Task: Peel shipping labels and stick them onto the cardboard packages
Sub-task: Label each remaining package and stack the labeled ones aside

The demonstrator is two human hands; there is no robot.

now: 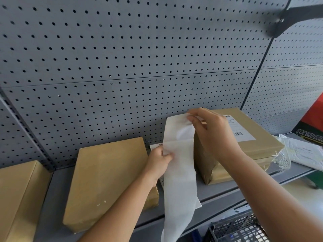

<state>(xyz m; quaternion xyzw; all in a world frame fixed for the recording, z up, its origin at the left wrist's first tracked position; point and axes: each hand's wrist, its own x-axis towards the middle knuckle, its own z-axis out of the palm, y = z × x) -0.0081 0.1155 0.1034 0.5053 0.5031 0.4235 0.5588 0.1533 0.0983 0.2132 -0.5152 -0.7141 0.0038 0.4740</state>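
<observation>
A long white strip of label backing paper (pixel 180 172) hangs upright between my hands over the grey shelf (pixel 227 191). My left hand (pixel 160 160) pinches the strip at its middle left edge, beside a printed label edge (pixel 155 146). My right hand (pixel 208 131) grips the strip's top corner, peeling a layer there. A brown cardboard package (pixel 106 179) lies flat under my left arm, bare on top. Another brown package (pixel 253 145) sits behind my right hand and carries a white barcode label (pixel 239 130).
A third brown package (pixel 15 194) lies at the far left. A grey pegboard wall (pixel 122 58) backs the shelf. White plastic mailer bags (pixel 304 152) and a red-black box (pixel 312 123) sit at right. A black wire basket (pixel 239 229) stands below the shelf.
</observation>
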